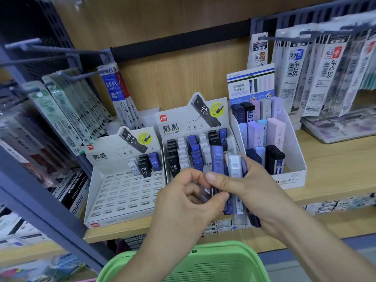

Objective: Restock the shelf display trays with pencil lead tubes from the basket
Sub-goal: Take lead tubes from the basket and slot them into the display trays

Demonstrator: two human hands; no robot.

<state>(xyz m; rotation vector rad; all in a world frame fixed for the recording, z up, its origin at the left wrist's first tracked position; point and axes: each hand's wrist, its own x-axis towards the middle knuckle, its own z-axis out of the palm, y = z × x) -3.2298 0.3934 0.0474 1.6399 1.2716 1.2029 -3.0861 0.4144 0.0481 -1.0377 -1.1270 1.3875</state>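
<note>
A wooden shelf (325, 159) carries display trays among hanging pen refills. The left tray (122, 196) holds only a few tubes at the back, with most slots bare, while the middle tray (183, 127) looks nearly full, so much is probably left to do. The right hand (260, 186) grips a bundle of lead tubes (234, 165) before the middle tray; the left hand (183, 200) pinches one tube (205, 192) of it, above the green basket (203, 261).

Bare forearms (317, 237) lead to the left grip (183, 202) and right grip (258, 186), fingernails (210, 177) short and plain.
</note>
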